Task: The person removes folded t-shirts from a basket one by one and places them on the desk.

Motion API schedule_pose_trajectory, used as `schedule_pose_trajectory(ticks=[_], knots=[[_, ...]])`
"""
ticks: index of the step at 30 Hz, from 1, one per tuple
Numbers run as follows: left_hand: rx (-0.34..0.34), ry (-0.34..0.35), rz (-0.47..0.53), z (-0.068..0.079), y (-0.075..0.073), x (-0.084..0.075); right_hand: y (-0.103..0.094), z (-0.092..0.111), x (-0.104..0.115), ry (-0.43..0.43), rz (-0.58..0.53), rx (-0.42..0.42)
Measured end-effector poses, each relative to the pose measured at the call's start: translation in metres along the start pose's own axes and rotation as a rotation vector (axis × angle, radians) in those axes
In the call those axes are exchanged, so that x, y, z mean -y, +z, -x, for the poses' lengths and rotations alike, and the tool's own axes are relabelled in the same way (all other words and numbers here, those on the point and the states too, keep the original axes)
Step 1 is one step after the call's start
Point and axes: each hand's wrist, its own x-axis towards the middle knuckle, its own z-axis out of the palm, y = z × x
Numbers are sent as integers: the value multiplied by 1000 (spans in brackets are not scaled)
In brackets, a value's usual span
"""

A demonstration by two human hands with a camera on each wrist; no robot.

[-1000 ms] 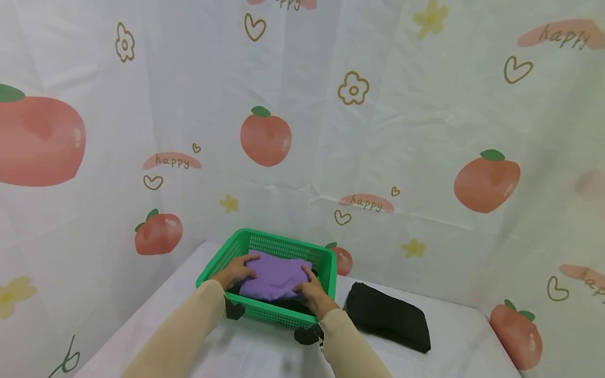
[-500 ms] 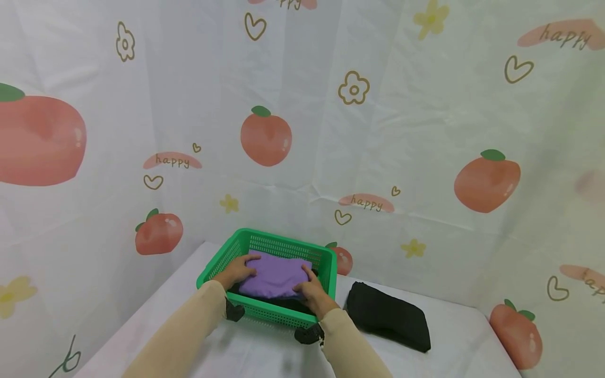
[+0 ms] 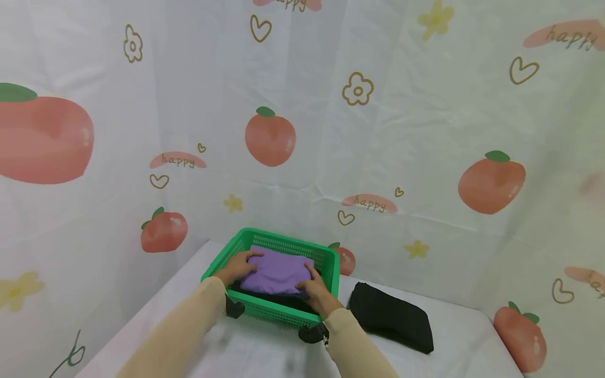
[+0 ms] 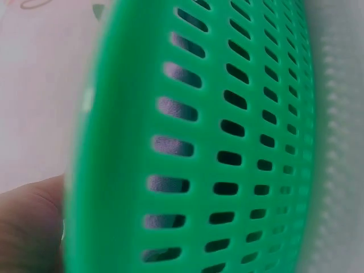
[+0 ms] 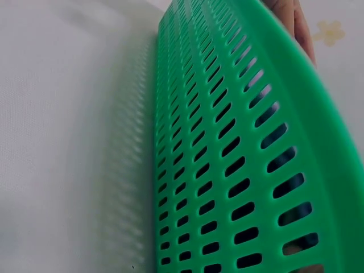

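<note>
A folded purple cloth (image 3: 278, 272) lies inside the green plastic basket (image 3: 283, 314) in the head view. My left hand (image 3: 237, 266) grips its left edge, and my right hand (image 3: 318, 291) holds the right edge; the fingertips tucked around the cloth are partly hidden. Dark fabric (image 3: 288, 301) shows beneath the purple cloth. In the left wrist view, the slotted basket wall (image 4: 210, 142) fills most of the picture, with part of my hand (image 4: 31, 219) behind it. The right wrist view also shows the basket wall (image 5: 227, 131), with some fingers (image 5: 293, 23) beyond the rim.
A folded black cloth (image 3: 391, 316) lies on the white table (image 3: 264, 352), right of the basket. Behind the table hangs a white curtain (image 3: 312, 147) printed with peaches, hearts and flowers.
The purple cloth has shifted slightly away from the basket's near wall, with both hands still at its sides. The head view has turned a little to the left.
</note>
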Motion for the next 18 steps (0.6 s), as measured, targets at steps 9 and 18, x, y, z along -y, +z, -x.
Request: schedule_pose_trajectory(ticks=[9,18], knots=[[-18,35,-68,-3,-6,-12,-2,4,4,-9,-31,22],[-59,107,-119,-1,-18,-26,-3,6,17,-36,-40,55]])
